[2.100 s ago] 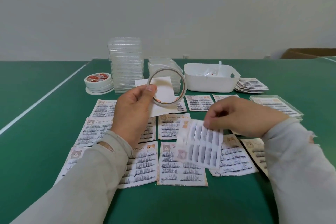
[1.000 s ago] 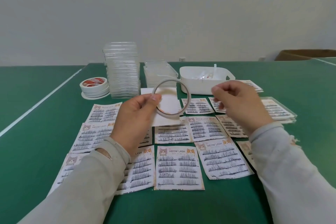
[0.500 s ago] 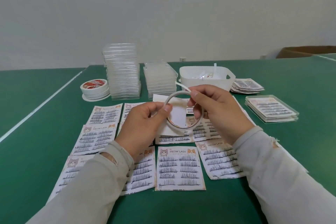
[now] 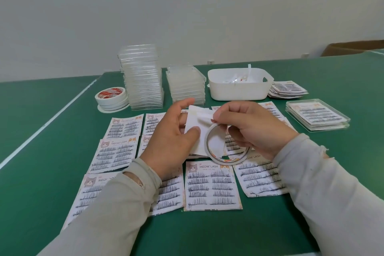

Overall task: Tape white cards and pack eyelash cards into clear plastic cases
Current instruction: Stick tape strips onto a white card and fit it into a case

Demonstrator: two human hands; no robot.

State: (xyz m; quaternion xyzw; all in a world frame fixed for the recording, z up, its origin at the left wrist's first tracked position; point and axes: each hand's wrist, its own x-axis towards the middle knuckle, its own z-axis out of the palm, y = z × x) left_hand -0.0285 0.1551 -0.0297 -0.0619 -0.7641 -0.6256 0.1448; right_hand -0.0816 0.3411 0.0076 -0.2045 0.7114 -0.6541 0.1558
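Right hand (image 4: 249, 129) now carries the tape ring (image 4: 227, 143), which half a second ago the left hand (image 4: 172, 137) pinched; its fingertips pull a strip onto the white card (image 4: 193, 124). Left hand grips that card, thumb on its face, directly in front of the short stack of clear plastic cases (image 4: 186, 84). Eyelash cards (image 4: 212, 187) lie nearer the person. Taping is likely underway.
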